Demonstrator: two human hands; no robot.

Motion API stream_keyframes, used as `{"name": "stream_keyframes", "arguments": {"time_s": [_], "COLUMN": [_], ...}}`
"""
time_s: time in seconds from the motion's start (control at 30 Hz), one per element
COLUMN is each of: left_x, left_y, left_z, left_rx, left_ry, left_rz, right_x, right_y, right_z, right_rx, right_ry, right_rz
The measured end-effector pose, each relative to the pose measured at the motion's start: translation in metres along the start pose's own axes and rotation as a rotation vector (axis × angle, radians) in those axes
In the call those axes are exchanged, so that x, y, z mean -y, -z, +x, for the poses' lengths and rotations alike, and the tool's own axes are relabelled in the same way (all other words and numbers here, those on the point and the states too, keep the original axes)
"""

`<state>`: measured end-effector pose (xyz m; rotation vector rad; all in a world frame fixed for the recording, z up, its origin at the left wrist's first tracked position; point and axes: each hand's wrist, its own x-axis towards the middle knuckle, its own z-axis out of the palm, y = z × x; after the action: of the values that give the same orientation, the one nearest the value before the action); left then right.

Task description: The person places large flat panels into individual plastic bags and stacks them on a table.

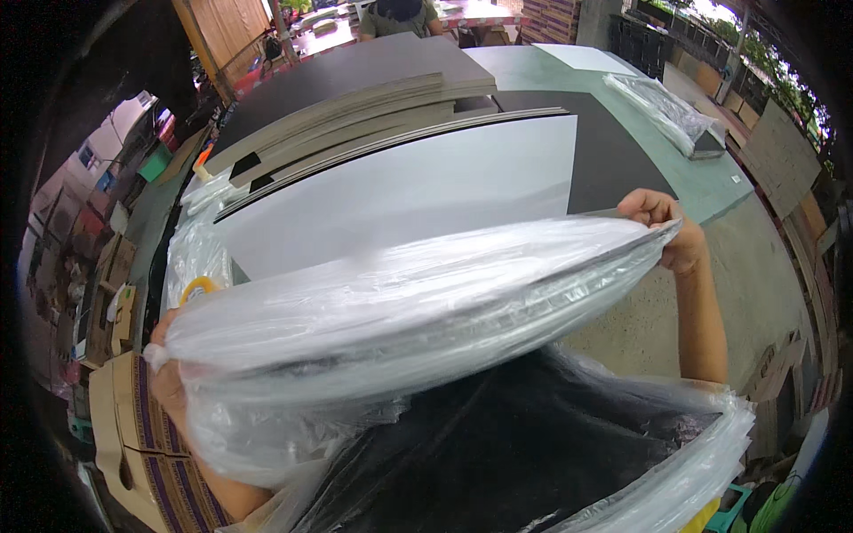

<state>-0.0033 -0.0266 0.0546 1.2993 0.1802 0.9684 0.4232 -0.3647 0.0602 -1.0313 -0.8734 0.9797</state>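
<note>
My left hand (169,384) and my right hand (666,233) hold a wide clear plastic bag (409,289) by its two ends. The bag is stretched across in front of me, its right end higher than its left. The fingers of my right hand are curled round the corner. My left hand is closed at the other end, partly covered by the film. A dark line runs along the bag's lower part; I cannot tell if it is a board's edge. Nearer to me lies a dark sheet (498,435) seen through clear film with a crinkled margin (684,489).
Beyond the bag, a white-faced board (409,195) leans against stacked dark boards (346,80) on the green table (542,80). A yellow tape roll (197,289) lies by crumpled film at left. Plastic-wrapped sheets (666,111) lie far right. Cardboard boxes (133,426) stand lower left. A person (400,18) is beyond.
</note>
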Motion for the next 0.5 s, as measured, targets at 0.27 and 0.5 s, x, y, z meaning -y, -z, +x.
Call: {"name": "stream_keyframes", "arguments": {"time_s": [0.27, 0.5], "left_x": [0.053, 0.087], "left_y": [-0.029, -0.006], "left_z": [-0.032, -0.064], "left_rx": [0.499, 0.562], "left_ry": [0.521, 0.659], "left_rz": [0.703, 0.795], "right_x": [-0.147, -0.213], "right_y": [0.080, 0.042], "right_z": [-0.044, -0.023], "right_rx": [-0.236, -0.386], "right_ry": [-0.463, -0.605], "right_rz": [-0.403, 0.067]}}
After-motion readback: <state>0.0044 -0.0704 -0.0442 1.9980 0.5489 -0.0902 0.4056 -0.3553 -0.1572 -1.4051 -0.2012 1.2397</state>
